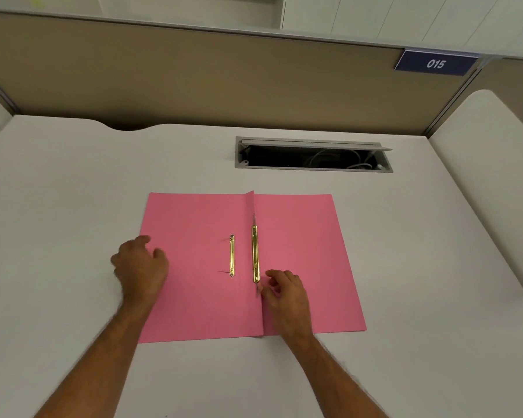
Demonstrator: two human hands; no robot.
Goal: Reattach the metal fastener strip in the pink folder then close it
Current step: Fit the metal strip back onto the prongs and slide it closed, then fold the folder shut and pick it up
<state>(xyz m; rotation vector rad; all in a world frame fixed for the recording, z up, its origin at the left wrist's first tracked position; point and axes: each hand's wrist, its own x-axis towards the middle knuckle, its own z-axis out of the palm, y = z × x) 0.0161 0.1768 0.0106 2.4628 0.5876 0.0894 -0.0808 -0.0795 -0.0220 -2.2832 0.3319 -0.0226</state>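
The thin pink card folder [299, 251] lies opened flat on the pale grey desk [73, 182] in front of me, its centre crease running away from me so both leaves are within reach. Two brass-coloured metal pieces rest on it. The longer slotted brass bar [255, 254] sits right along the crease, with thin prongs poking out past both of its ends. The shorter brass fastener strip [231, 255] lies loose on the left leaf, just beside the bar and parallel to it, apart from it.

My left hand [141, 267] rests on the outer edge of the left leaf, fingers loosely curled and holding nothing; I judge it is there to pin the card so it does not slide. My right hand [286, 292] sits on the right leaf with its fingertips [269, 277] close to the near end of the long bar, open and gripping nothing, placed to work that end.

Behind the folder an open cable hatch [313, 155] is set into the desk, well apart from my work. The strip is not yet refitted and the folder is not yet closed.
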